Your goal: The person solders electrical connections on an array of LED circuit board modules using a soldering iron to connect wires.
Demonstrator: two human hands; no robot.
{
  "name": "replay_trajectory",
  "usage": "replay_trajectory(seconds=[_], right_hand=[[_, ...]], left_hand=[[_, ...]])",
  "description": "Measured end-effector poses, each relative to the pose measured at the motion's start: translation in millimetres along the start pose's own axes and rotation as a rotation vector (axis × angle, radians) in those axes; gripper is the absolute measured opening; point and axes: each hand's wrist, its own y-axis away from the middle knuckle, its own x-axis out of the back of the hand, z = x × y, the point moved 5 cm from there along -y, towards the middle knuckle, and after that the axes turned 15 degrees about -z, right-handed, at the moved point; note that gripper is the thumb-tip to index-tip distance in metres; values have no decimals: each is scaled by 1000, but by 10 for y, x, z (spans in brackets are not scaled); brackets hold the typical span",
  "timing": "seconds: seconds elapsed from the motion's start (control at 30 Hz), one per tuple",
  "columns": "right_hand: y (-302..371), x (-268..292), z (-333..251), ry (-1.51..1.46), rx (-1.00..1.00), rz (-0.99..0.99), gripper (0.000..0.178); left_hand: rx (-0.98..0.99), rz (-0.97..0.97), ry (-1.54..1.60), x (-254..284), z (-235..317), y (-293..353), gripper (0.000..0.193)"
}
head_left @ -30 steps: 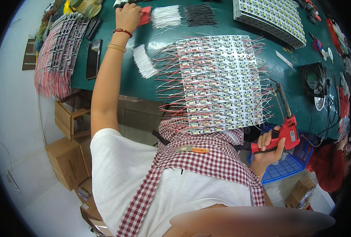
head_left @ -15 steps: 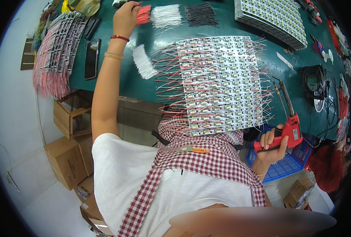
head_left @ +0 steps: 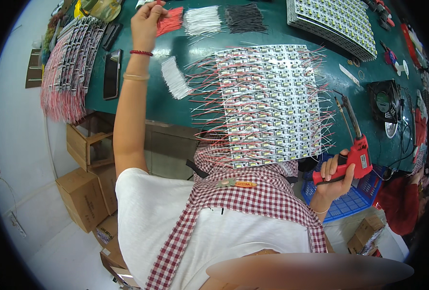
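Observation:
My left hand [head_left: 146, 23] reaches to the far edge of the bench, fingers closed on some red wire at the fingertips; how many pieces I cannot tell. Beside it lies a bundle of short red wires [head_left: 171, 22]. My right hand [head_left: 334, 180] grips a red soldering gun [head_left: 360, 157], its tip pointing up and away, close to the board's right edge. Between the hands lies a panel of white circuit boards [head_left: 272, 104], with red and white wires sticking out along its left and right sides. A small bundle of white wires [head_left: 175, 78] sits left of the panel.
More bundles, white wires [head_left: 202, 20] and black wires [head_left: 245, 18], lie along the back of the green bench [head_left: 171, 110]. Stacked panels [head_left: 332, 24] stand back right, wired boards [head_left: 73, 63] far left. A phone [head_left: 112, 72], a black fan [head_left: 384, 100] and a blue basket [head_left: 342, 208] are nearby.
My left hand has drawn slightly left and back from the red bundle, uncovering more of it, with red at its fingertips. The soldering gun has shifted only a little.

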Motion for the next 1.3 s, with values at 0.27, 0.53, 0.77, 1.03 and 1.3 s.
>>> replay_trajectory(seconds=[0.27, 0.53, 0.77, 1.03, 1.3], right_hand=[[-67, -103, -20, -19, -21, -46, 41], [-237, -297, -47, -20, -15, -12, 42], [-602, -665, 136, 112, -152, 149, 36], [-559, -522, 142, 150, -249, 258, 25], [-397, -438, 139, 156, -6, 233, 13]], left_hand=[[37, -1, 837, -898, 130, 323, 13], [94, -91, 1421, -1521, 805, 450, 8], [242, -264, 1754, -2334, 1583, 632, 7], [301, -430, 1654, -2965, 2014, 872, 11], [311, -516, 1732, -3218, 1995, 1017, 4]])
